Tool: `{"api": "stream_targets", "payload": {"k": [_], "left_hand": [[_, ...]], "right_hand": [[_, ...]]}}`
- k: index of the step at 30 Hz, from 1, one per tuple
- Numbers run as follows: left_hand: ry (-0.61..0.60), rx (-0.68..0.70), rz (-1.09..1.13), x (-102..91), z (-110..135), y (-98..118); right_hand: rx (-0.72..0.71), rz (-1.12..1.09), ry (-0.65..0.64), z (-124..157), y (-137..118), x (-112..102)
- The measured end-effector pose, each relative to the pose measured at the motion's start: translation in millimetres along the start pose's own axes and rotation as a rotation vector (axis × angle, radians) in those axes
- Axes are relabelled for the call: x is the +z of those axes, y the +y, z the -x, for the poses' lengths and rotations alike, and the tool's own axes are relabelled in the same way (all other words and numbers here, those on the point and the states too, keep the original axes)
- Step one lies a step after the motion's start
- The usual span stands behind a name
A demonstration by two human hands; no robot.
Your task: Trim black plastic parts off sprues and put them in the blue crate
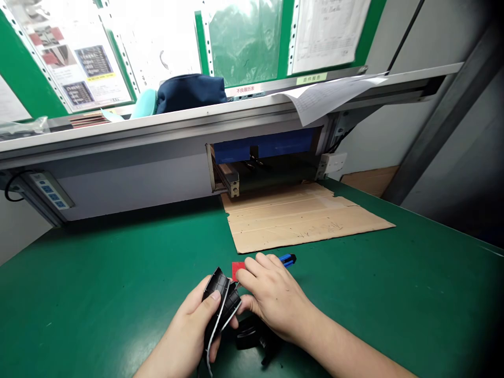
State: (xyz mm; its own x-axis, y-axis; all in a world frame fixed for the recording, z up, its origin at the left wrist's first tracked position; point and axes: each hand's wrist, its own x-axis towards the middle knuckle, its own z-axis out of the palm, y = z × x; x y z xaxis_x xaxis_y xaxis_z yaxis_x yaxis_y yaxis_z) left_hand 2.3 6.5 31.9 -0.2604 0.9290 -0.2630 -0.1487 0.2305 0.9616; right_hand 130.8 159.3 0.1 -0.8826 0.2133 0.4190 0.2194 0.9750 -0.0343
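Note:
My left hand is wrapped round a black curved plastic part with a pale edge, thumb pressed on its face. My right hand is closed beside it, fingers pinching at the part's upper right edge. Under the right hand's fingers lies a small red piece, and a blue-and-black pen-like tool pokes out past the knuckles. Another black part lies on the green table below the right wrist.
A flat sheet of cardboard lies ahead, reaching under a dark opening in the grey shelf unit. A power strip hangs at left. The shelf carries a dark blue bag and loose paper.

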Motion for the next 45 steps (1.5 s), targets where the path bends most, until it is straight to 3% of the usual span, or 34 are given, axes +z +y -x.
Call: {"api": "stream_targets", "payload": {"k": [5, 11, 20, 23, 26, 29, 35, 39, 42, 44, 45], "left_hand": [[0.062, -0.037, 0.005, 1.2, 3, -3], [0.112, -0.027, -0.141, 5.0, 6, 0], [0.123, 0.168, -0.336, 6.9, 5, 2], [0.141, 0.176, -0.365, 6.4, 4, 1], [0.167, 0.166, -0.320, 5.9, 5, 1], [0.175, 0.119, -0.284, 4.8, 7, 1], [0.159, 0.117, -0.265, 4.8, 7, 2], [0.084, 0.182, -0.280, 2.3, -1, 2], [0.045, 0.187, -0.189, -1.5, -4, -3], [0.064, 0.175, -0.198, 0.2, -2, -8], [0.090, 0.151, -0.245, 3.4, -1, -10]], "right_hand": [[-0.010, -0.014, -0.013, -1, -3, 0], [-0.014, -0.020, -0.043, -1, -3, -1], [-0.046, -0.027, -0.089, -1, -2, 2], [-0.092, -0.219, -0.132, 0, 4, 1], [-0.142, -0.598, -0.174, 1, 12, -6], [-0.083, -0.796, -0.130, 3, 22, -12], [0.132, -0.580, 0.085, 1, 46, -9], [0.156, -0.420, 0.207, -3, 39, -17], [-0.027, -0.354, 0.178, 1, 9, -30], [-0.291, -0.225, 0.077, 7, -15, -38], [-0.333, -0.144, 0.018, 10, -24, -41]]}}
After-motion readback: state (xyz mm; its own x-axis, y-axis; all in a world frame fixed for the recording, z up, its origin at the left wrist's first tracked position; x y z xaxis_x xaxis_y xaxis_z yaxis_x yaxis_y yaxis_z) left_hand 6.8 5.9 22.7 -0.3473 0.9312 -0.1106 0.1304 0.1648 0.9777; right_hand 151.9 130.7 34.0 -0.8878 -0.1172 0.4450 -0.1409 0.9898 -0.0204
